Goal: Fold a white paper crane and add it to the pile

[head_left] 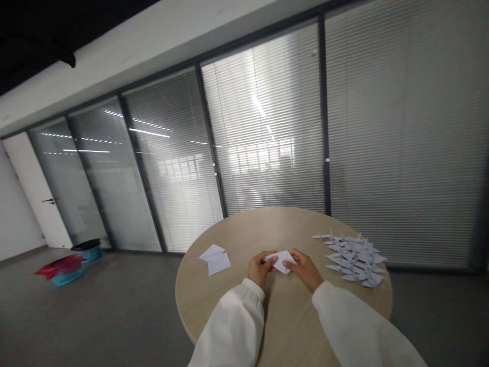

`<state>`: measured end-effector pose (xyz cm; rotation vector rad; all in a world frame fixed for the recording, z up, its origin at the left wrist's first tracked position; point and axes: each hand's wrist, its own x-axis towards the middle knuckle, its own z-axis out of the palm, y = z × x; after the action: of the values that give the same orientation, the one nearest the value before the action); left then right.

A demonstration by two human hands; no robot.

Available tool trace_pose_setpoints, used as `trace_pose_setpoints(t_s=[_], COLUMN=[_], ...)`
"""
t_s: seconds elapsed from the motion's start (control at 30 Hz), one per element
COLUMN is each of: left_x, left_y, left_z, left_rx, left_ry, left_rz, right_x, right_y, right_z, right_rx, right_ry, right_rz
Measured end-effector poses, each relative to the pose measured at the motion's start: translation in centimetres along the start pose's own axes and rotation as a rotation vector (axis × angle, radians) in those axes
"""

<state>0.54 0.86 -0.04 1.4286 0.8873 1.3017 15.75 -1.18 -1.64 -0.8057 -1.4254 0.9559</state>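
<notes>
A small piece of folded white paper [283,260] is held between both hands, a little above the round table [294,326]. My left hand [261,267] pinches its left side, thumb on top and fingers behind. On the right side, my right hand [304,268] grips it with the thumb near the middle and the forefinger at the upper edge. Left of my hands lie white paper pieces [216,259], partly overlapping. To the right, several folded paper cranes [354,258] sit close together in rows.
Glass partitions with blinds [267,127] stand just beyond the table's far edge. On the floor at the left are a blue bin with a red liner [64,271] and another with a black liner [88,250]. A white door [36,188] is at far left.
</notes>
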Motion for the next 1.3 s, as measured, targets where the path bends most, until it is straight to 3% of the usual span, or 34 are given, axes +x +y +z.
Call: trace_pose_setpoints(t_s=[0.17,0.4,0.63,0.97,1.3], left_x=[0.0,0.1,-0.3,0.0,0.1], left_y=[-0.3,-1.3,-1.3,-1.1,-1.6], left_z=[-0.1,-0.3,-0.1,-0.3,-0.5], left_rx=[0.067,0.231,0.325,0.306,0.361], left_ry=[-0.028,-0.195,-0.295,-0.176,-0.193], left_rz=[-0.025,-0.100,-0.148,-0.027,-0.017], right_x=[0.2,0.4,0.1,0.3,0.0], right_y=[0.5,0.4,-0.3,-0.1,-0.4], right_z=[-0.4,-0.5,-0.4,0.0,-0.2], right_rx=[-0.095,-0.022,0.003,0.027,0.014], right_ry=[0.099,0.211,0.181,0.059,0.056], right_rz=[-0.031,-0.024,-0.055,0.034,0.037])
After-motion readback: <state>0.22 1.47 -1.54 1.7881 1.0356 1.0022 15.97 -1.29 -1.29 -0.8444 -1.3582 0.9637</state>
